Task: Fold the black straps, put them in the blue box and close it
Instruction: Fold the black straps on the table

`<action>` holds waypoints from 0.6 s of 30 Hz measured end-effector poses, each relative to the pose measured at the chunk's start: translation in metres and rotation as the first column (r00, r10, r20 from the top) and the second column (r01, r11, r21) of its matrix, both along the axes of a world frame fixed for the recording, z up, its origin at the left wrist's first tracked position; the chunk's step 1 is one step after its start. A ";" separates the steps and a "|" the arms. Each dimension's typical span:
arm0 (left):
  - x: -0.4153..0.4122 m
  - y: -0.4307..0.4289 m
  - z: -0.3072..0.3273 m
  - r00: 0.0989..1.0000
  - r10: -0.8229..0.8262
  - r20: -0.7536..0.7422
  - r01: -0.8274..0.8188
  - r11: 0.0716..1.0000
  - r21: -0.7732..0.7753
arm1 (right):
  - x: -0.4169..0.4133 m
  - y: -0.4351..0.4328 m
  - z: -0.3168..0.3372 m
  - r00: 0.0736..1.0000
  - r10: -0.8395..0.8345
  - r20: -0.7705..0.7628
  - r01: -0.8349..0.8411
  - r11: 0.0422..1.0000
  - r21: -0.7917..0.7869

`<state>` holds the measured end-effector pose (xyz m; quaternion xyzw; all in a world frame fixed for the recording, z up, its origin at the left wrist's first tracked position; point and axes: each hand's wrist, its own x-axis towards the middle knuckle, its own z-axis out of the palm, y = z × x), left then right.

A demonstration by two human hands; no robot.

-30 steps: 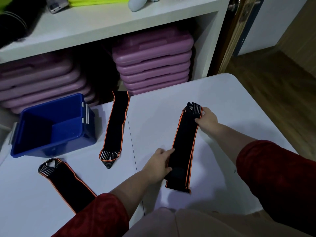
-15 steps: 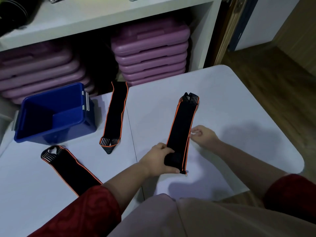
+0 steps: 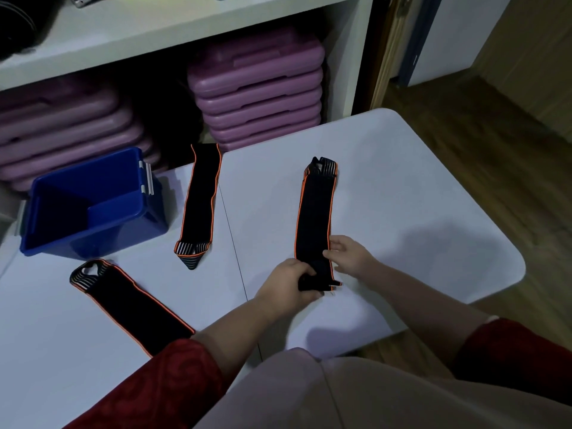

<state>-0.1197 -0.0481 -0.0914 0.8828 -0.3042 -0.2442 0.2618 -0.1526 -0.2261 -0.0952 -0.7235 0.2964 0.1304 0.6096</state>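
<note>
Black strap with orange edging (image 3: 317, 218), laid lengthwise on the white table (image 3: 402, 196), its striped tip pointing to 12 o'clock and its near end turned over on itself at 6 o'clock. My left hand (image 3: 286, 281) grips that turned-over end, fingers curled round it. My right hand (image 3: 348, 255) lies at the strap's 4 o'clock edge, fingers loose and slightly spread, their tips touching the orange border. A second strap (image 3: 201, 196) lies flat at 9 o'clock of the first, striped tip toward me; a third strap (image 3: 130, 301) lies slantwise at 8 o'clock, partly under my red sleeve (image 3: 173, 382). The blue box (image 3: 117, 224) stands open beyond these at 9 o'clock, on the table's far-left part. Stacked purple cases (image 3: 257, 88) fill the white shelf unit (image 3: 154, 32) at 12 o'clock.
</note>
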 end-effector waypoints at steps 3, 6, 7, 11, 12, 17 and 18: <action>0.000 -0.001 -0.001 1.000 -0.016 0.004 0.016 1.000 0.027 | -0.007 0.002 -0.002 0.999 0.013 -0.040 -0.019 0.991 -0.130; 0.002 0.000 -0.005 0.999 -0.036 -0.023 0.037 0.998 0.049 | -0.019 0.006 -0.004 0.986 0.164 -0.030 -0.165 0.933 -0.320; 0.002 0.000 -0.005 0.999 -0.044 -0.029 0.045 0.998 0.053 | -0.023 0.008 -0.003 0.967 0.253 -0.016 -0.241 0.898 -0.367; 0.004 0.000 -0.006 1.000 -0.009 -0.015 0.010 0.998 0.054 | -0.041 0.009 0.005 0.895 0.444 0.046 -0.388 0.825 -0.410; 0.004 0.000 -0.006 0.999 0.031 -0.012 -0.030 0.998 0.051 | -0.045 0.009 0.006 0.891 0.452 0.042 -0.398 0.822 -0.407; -0.002 0.005 -0.012 0.989 0.127 -0.074 -0.129 0.992 -0.016 | -0.053 0.014 0.000 0.964 0.238 0.118 -0.165 0.885 -0.435; -0.003 0.006 -0.012 0.988 0.133 -0.074 -0.135 0.990 -0.034 | -0.052 0.015 0.001 0.964 0.216 0.155 -0.125 0.883 -0.453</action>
